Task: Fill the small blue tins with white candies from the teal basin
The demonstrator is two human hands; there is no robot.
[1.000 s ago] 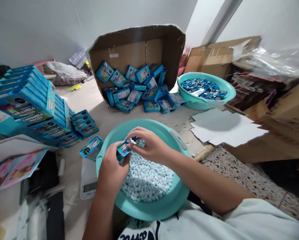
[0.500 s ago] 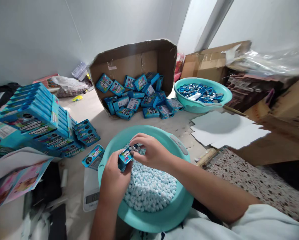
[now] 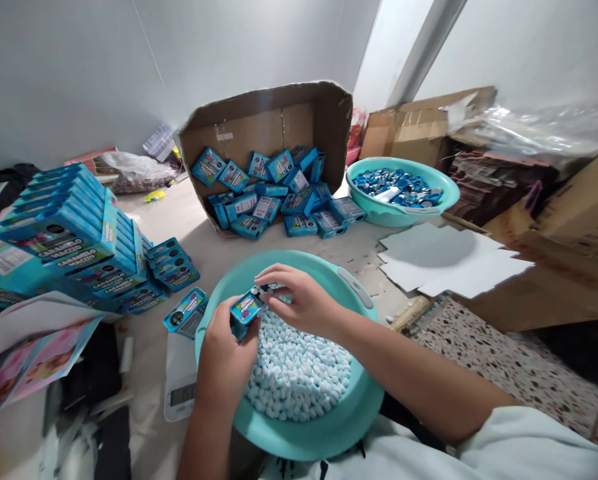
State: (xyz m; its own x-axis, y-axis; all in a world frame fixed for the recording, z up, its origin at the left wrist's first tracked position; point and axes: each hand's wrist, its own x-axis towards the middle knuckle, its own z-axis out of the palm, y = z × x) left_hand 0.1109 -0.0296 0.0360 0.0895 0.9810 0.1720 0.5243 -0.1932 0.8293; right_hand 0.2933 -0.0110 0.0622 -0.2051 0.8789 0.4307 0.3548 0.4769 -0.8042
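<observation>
Where the view ends at left, stacked blue packs (image 3: 73, 233) are cut off at the edge, above printed sheets (image 3: 49, 363) whose lower parts blur into clutter. Just to their right sits a short row of blue tins (image 3: 173, 263), and behind lies a plastic bag (image 3: 141, 175) with dark contents too small to identify. Next comes a white scale (image 3: 176, 360), partly hidden by a basin and forearm, its display (image 3: 183, 395) not clearly legible; a single tin (image 3: 186, 313) stands at its far end, its base hard to make out.

At center, a left hand (image 3: 226, 353) holds a small blue tin (image 3: 246, 308), fingers wrapped around its sides, tilted above the turquoise basin (image 3: 319, 440). Behind, a cardboard box (image 3: 253, 120) lies with its opening facing the worker, more tins (image 3: 279, 193) jumbled inside and spilling out at its mouth. A right hand (image 3: 299, 300) meets the held tin's far end, thumb and fingertips narrowly spaced beside white pieces; whether they pinch any cannot be told, and the fingers hide most of that end. Pale candies (image 3: 299, 373) fill the basin below.

Farther right, a second basin (image 3: 403, 217) holds blue and silver pieces (image 3: 409, 187), near white card sheets (image 3: 429, 247). Cardboard cartons (image 3: 573, 233) run out of view at the right edge.
</observation>
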